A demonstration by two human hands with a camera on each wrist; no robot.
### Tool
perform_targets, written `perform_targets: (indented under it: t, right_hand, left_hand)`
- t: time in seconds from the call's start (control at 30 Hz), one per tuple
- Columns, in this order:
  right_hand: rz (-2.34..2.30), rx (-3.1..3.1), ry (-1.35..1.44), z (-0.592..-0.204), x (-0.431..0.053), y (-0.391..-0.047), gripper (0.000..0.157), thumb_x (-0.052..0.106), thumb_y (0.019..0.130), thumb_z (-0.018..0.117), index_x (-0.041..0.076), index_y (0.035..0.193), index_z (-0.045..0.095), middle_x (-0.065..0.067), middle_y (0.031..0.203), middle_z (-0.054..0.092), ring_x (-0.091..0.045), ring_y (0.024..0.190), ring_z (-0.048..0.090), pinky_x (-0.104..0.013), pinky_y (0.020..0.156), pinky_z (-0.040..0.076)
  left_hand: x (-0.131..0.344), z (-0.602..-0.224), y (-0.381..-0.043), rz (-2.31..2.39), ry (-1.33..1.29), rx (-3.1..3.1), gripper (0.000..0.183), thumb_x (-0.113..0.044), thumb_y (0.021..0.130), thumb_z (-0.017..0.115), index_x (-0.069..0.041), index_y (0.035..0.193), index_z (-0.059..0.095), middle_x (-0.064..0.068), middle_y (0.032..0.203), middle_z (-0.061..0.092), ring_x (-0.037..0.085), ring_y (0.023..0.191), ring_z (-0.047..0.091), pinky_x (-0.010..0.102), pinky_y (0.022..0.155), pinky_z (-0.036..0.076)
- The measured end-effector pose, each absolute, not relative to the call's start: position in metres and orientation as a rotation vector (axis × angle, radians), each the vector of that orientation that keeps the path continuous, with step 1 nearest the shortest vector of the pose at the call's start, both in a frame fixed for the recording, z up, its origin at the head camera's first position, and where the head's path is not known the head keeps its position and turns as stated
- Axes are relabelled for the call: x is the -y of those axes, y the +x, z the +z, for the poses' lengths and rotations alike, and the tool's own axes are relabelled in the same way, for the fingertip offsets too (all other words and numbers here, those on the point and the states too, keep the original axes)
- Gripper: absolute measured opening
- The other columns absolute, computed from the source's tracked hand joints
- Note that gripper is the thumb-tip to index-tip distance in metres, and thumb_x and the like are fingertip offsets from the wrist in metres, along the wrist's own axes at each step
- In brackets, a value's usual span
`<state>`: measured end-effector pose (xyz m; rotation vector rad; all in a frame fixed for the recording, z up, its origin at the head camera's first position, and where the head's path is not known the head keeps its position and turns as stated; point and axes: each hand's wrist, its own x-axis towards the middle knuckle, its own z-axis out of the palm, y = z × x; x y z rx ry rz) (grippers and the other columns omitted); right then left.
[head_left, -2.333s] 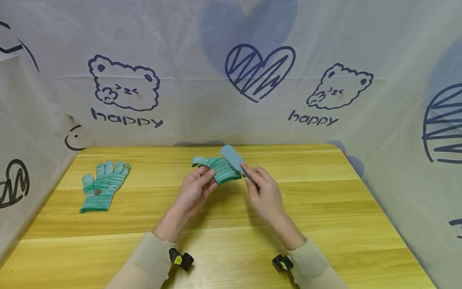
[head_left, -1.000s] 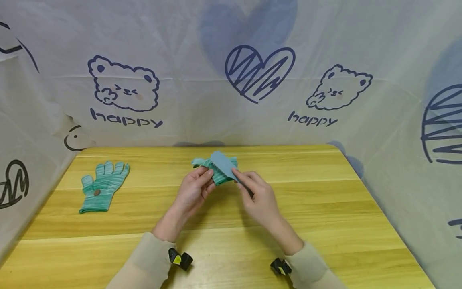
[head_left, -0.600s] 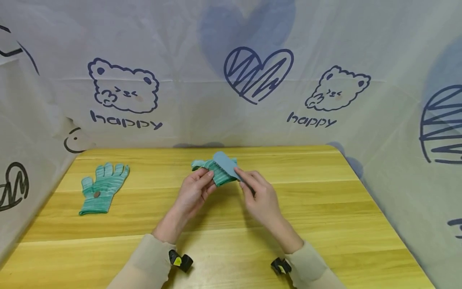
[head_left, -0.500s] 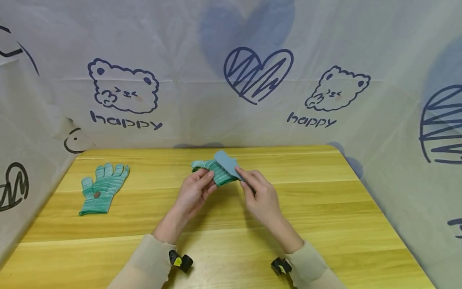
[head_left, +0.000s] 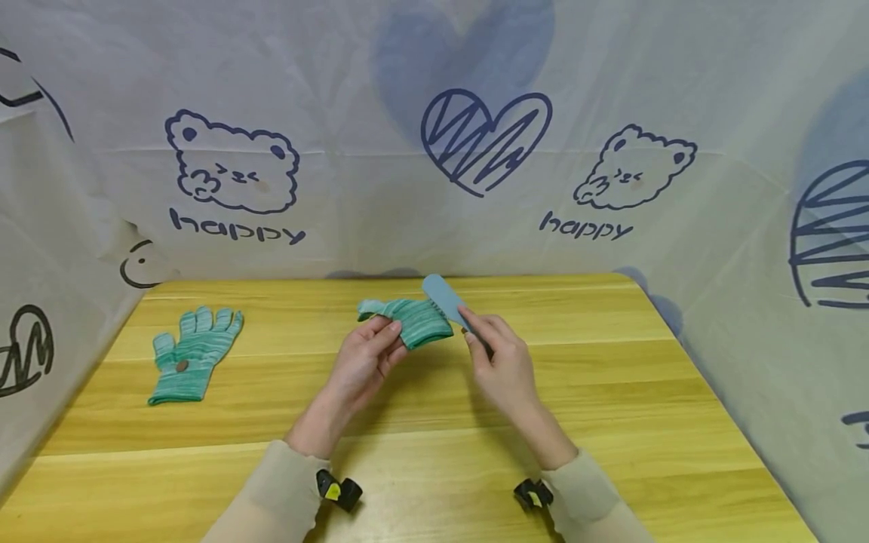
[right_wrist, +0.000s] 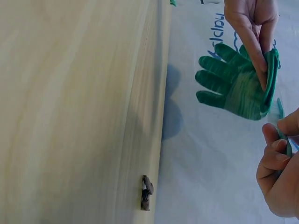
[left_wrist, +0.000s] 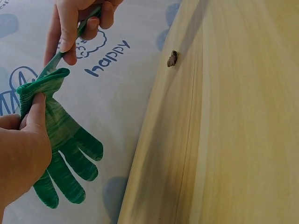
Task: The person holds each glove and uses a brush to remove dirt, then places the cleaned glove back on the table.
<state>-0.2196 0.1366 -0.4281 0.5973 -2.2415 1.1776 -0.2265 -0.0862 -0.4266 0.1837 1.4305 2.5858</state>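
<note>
Seen from your head, a pale wooden table stands before a printed cloth. Your left hand is clamped on a green striped glove, thumb on the upper face, holding it raised at the middle of the table's far half. Its cuff points right; its fingers droop left. Your right hand is closed around the handle of a light-blue brush, index finger reaching along its back. The brush slants far and left, bristles facing the glove at its cuff end; whether they press on the knit or only skim it, you cannot tell here.

To brush well, it seems best to keep that thumb firm and the fabric taut, since the loose cuff could fold under the bristles. Short, light strokes from the pinch out toward the cuff would likely tug least at the grip. Keep the brush clear of your left thumb.

Well apart at the far left, a matching glove lies flat, fingers pointing far, a small brown spot on it.
</note>
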Motion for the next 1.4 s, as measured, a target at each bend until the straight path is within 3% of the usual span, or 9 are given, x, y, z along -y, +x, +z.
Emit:
perform_targets:
  t: [0.1, 0.27, 0.4, 0.63, 0.87, 1.0, 1.2, 1.4]
  right_hand:
    - [1.2, 2.251, 0.567, -0.429, -0.142, -0.222, 0.042, -0.003, 0.098, 0.067, 0.008, 0.139, 0.067, -0.014, 0.111, 0.071, -0.018, 0.078, 0.061, -0.025, 0.062, 0.049]
    - [1.305, 2.269, 0.449, -0.425, -0.155, -0.226, 0.041, -0.003, 0.1, 0.064, 0.007, 0.14, 0.066, -0.016, 0.109, 0.071, -0.021, 0.076, 0.06, -0.024, 0.061, 0.047]
    - [1.362, 2.295, 0.349, -0.416, -0.169, -0.23, 0.041, -0.001, 0.102, 0.062, 0.009, 0.141, 0.065, -0.016, 0.11, 0.071, -0.024, 0.085, 0.065, -0.023, 0.064, 0.048]
    - [1.406, 2.351, 0.176, -0.415, -0.195, -0.244, 0.04, 0.0, 0.103, 0.06, 0.009, 0.141, 0.065, -0.019, 0.118, 0.072, -0.033, 0.101, 0.071, -0.017, 0.062, 0.046]
    - [1.423, 2.448, 0.064, -0.415, -0.213, -0.249, 0.04, 0.005, 0.105, 0.057, 0.01, 0.144, 0.062, -0.02, 0.124, 0.071, -0.03, 0.092, 0.069, -0.018, 0.05, 0.039]
    - [1.431, 2.467, 0.077, -0.411, -0.214, -0.249, 0.04, 0.007, 0.106, 0.057, 0.011, 0.145, 0.062, -0.02, 0.129, 0.069, -0.029, 0.099, 0.07, -0.019, 0.05, 0.04]
    - [1.432, 2.482, 0.074, -0.41, -0.213, -0.247, 0.039, 0.011, 0.106, 0.06, 0.012, 0.145, 0.062, -0.019, 0.131, 0.068, -0.034, 0.103, 0.07, -0.02, 0.051, 0.039]
    - [1.406, 2.519, 0.063, -0.411, -0.211, -0.247, 0.039, 0.016, 0.106, 0.061, 0.015, 0.146, 0.062, -0.018, 0.135, 0.066, -0.032, 0.098, 0.068, -0.021, 0.052, 0.039]
  left_hand:
    - [0.086, -0.427, -0.226, 2.589, 0.185, -1.423, 0.02, 0.0, 0.111, 0.043, -0.003, 0.103, 0.061, 0.002, 0.093, 0.066, 0.008, 0.085, 0.065, 0.02, 0.072, 0.055]
    - [0.085, -0.429, -0.228, 2.549, 0.168, -1.441, 0.028, 0.001, 0.11, 0.045, -0.007, 0.084, 0.053, 0.0, 0.075, 0.046, 0.009, 0.068, 0.045, 0.021, 0.064, 0.046]
    - [0.079, -0.433, -0.235, 2.427, 0.173, -1.533, 0.029, -0.001, 0.11, 0.047, -0.007, 0.082, 0.047, -0.001, 0.072, 0.04, 0.01, 0.065, 0.039, 0.021, 0.063, 0.043]
    - [0.065, -0.439, -0.254, 2.195, 0.259, -1.644, 0.028, -0.004, 0.11, 0.047, -0.006, 0.084, 0.041, 0.0, 0.074, 0.036, 0.009, 0.065, 0.037, 0.021, 0.061, 0.04]
    - [0.055, -0.442, -0.264, 2.027, 0.247, -1.709, 0.027, -0.005, 0.11, 0.048, -0.007, 0.083, 0.044, 0.0, 0.077, 0.042, 0.008, 0.068, 0.045, 0.022, 0.065, 0.045]
    - [0.056, -0.444, -0.262, 1.959, 0.204, -1.763, 0.024, -0.004, 0.109, 0.05, -0.006, 0.085, 0.047, 0.001, 0.081, 0.045, 0.009, 0.07, 0.048, 0.022, 0.066, 0.046]
    - [0.064, -0.446, -0.254, 1.872, 0.116, -1.841, 0.012, -0.007, 0.108, 0.052, 0.002, 0.102, 0.058, 0.001, 0.091, 0.06, 0.008, 0.081, 0.059, 0.023, 0.073, 0.053]
    - [0.076, -0.453, -0.249, 1.821, -0.032, -1.897, 0.035, -0.015, 0.11, 0.05, 0.012, 0.129, 0.059, 0.003, 0.092, 0.072, 0.01, 0.083, 0.068, 0.028, 0.079, 0.059]
